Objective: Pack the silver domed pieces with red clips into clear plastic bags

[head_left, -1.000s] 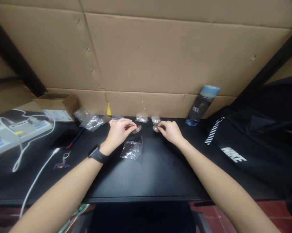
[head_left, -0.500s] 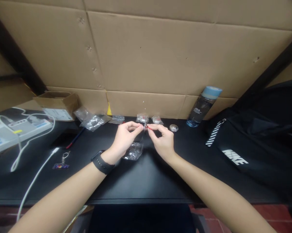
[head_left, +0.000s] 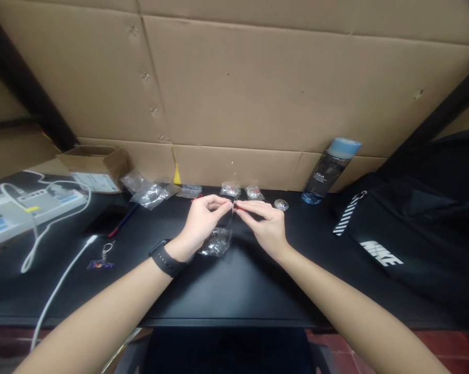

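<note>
A thin metal disc [head_left: 235, 203] is held edge-on, right in the pinch where both grips meet over the counter [head_left: 258, 301], and everything hangs on a few fingertips! By the left hand [head_left: 200, 224] its edge is nipped in a narrow grip of thumb and fingers; by the right hand [head_left: 269, 227] a red piece [head_left: 239, 205] is pinched just against the disc, though whether the two are joined cannot be told, so much being covered by the fingers. Here is the danger: with so little rim being gripped, the disc could be twisted or slipped free if the right side is pushed too hard, and the red piece, small and half hidden, could be lost from the fingertips or bent aside. Directly below the grip, a crumpled clear wrapper [head_left: 217, 242] is set, so anything dropped could be hidden in its folds. Out to the right, a loose metal disc [head_left: 281, 205] is left lying beyond the knuckles, where it could be knocked by a careless swing of the right hand. Behind the grip, two clear packets [head_left: 230, 189] are lined up near the cardboard [head_left: 265, 166], close enough to be brushed if the fingers are pushed forward.
</note>
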`<state>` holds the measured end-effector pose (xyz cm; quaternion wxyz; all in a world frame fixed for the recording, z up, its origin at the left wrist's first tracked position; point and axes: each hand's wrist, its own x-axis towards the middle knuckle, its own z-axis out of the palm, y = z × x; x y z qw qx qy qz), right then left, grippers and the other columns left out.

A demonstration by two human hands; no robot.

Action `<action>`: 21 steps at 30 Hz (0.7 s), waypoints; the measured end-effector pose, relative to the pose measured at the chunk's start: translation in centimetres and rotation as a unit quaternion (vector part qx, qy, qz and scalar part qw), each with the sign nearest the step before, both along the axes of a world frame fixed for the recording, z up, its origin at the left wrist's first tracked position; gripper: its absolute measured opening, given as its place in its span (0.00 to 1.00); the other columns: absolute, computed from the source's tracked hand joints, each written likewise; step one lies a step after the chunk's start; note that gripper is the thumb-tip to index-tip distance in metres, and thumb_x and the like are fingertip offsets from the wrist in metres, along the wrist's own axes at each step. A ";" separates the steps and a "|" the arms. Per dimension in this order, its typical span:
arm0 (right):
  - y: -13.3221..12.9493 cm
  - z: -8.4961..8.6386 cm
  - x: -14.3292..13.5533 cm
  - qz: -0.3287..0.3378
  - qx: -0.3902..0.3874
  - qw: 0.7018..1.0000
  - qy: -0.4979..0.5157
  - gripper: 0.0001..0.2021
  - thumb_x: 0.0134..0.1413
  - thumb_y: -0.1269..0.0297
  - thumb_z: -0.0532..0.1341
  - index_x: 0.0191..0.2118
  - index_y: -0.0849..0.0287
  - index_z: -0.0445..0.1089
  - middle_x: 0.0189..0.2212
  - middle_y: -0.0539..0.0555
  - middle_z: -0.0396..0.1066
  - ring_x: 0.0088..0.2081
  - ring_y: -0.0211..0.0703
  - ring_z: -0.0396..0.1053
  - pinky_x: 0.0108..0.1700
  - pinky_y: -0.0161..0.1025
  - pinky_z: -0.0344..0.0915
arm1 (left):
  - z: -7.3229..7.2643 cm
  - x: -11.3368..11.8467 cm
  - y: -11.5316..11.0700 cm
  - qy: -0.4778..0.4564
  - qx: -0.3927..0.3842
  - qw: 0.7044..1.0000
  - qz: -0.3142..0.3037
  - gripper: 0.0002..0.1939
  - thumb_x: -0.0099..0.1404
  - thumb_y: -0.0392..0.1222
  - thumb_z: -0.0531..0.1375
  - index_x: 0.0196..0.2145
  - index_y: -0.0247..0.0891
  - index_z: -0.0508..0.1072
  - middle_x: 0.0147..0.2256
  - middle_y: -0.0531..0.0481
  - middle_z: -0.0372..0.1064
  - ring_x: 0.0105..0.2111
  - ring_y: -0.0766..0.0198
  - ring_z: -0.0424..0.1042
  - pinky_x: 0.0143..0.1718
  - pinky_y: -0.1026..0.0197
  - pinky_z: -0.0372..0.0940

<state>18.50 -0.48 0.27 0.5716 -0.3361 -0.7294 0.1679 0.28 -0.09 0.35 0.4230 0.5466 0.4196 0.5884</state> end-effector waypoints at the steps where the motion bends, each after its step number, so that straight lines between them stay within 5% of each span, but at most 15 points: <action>1: 0.0 0.0 0.0 0.001 0.007 1.000 -0.011 0.10 0.60 0.65 0.68 0.45 0.43 0.82 0.44 0.47 0.82 0.48 0.49 0.80 0.56 0.51 0.74 | 0.1 0.0 0.0 -0.006 -0.004 1.000 0.000 0.14 0.57 0.48 0.72 0.36 0.35 0.81 0.37 0.43 0.81 0.39 0.55 0.80 0.48 0.53 0.72; 21: 0.6 -0.1 0.6 -0.007 0.042 0.992 -0.116 0.15 0.55 0.63 0.72 0.49 0.43 0.80 0.51 0.49 0.79 0.54 0.51 0.76 0.60 0.53 0.68 | 0.0 -0.1 -0.1 -0.071 -0.054 0.996 -0.026 0.17 0.54 0.48 0.75 0.36 0.34 0.82 0.39 0.41 0.81 0.43 0.54 0.79 0.53 0.51 0.70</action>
